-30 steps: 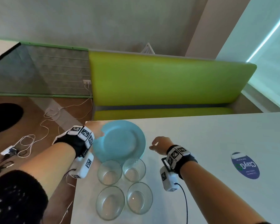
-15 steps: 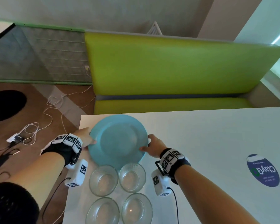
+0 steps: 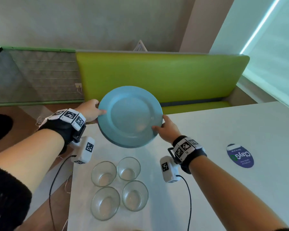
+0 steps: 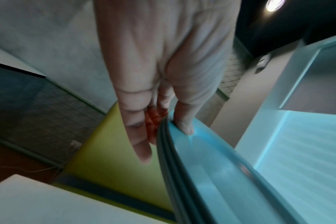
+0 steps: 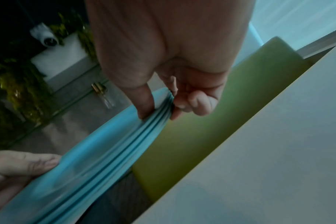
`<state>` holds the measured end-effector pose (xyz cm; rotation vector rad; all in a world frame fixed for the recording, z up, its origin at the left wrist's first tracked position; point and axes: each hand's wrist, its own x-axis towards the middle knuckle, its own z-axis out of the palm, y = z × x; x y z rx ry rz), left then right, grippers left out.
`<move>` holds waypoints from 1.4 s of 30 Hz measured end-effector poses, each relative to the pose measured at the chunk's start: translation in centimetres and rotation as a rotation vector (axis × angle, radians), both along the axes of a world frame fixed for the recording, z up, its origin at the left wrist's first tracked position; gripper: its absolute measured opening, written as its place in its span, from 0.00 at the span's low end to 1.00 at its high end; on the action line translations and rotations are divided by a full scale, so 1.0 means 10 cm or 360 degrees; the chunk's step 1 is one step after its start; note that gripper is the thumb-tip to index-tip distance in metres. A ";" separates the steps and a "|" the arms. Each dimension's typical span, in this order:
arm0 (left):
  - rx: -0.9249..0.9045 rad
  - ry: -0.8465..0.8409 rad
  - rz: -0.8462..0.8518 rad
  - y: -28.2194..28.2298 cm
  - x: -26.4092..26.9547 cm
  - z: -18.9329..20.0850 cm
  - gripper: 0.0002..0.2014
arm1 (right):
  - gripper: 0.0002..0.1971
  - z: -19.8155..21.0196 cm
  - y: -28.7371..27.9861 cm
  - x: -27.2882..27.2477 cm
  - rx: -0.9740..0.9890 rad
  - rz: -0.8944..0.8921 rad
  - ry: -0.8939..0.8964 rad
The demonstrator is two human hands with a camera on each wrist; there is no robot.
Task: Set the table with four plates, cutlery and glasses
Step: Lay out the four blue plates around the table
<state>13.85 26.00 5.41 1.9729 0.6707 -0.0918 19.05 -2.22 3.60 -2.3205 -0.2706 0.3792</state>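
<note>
Lifted now off the white table (image 3: pixel 207 164), where half a second ago it lay flat between both hands: stack of blue plates (image 3: pixel 129 116), tilted, raised above the near-left corner of the tabletop. Nearest, four empty glasses (image 3: pixel 118 185) standing close together in a square cluster on the table, below the plates and between the two forearms. Just beyond, left hand (image 3: pixel 90 110) pinching the stack's left rim, thumb on the top face and fingers (image 4: pixel 140 145) underneath; right hand (image 3: pixel 167 129) pinching the right rim the same way, thumb on top, remaining fingers curled beneath. Several rim edges visible layered in both wrist views; exact count unclear. Off to the right on the table, well apart, round blue sticker (image 3: pixel 240 155). Farthest, green bench seat (image 3: pixel 157 75) behind the table's far edge, against a pale wall.
</note>
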 end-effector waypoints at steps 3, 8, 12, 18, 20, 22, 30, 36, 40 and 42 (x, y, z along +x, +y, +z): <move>-0.0050 -0.0070 -0.0065 -0.31 -0.10 0.23 0.15 | 0.28 0.21 -0.29 -0.26 0.0137 -0.0199 0.0010; -0.0304 -0.0199 -0.0137 -0.90 -0.41 0.49 0.20 | 0.25 0.52 -0.84 -0.82 0.0324 -0.0504 -0.0017; -0.0550 -0.0222 -0.0263 -1.39 -0.63 0.54 0.23 | 0.22 0.75 -1.32 -1.32 0.0400 -0.0734 -0.0104; -0.0898 -0.0197 -0.0328 -2.25 -0.89 0.57 0.21 | 0.08 0.93 -1.94 -1.77 0.0491 -0.1079 -0.0207; -0.1047 -0.0172 -0.0313 -2.46 -0.91 0.48 0.25 | 0.13 0.92 -2.11 -1.83 0.0518 -0.1106 -0.0201; -0.1170 -0.0148 -0.0290 -2.63 -0.93 0.40 0.27 | 0.17 0.88 -2.26 -1.87 0.0514 -0.1152 -0.0190; -0.1014 -0.0184 -0.0118 -2.98 -0.77 0.02 0.24 | 0.11 0.65 -2.62 -1.81 0.0728 -0.1424 0.0026; -0.0596 -0.0286 0.0122 -2.83 -0.69 -0.02 0.25 | 0.15 0.35 -2.95 -1.66 0.0768 -0.1711 -0.0044; -0.0353 -0.0343 0.0246 -2.61 -0.68 0.04 0.24 | 0.20 -0.24 -3.33 -1.51 0.0684 -0.1898 -0.0036; -0.0304 -0.0349 0.0330 -2.49 -0.67 0.04 0.25 | 0.24 -0.50 -3.42 -1.50 0.0696 -0.1965 0.0038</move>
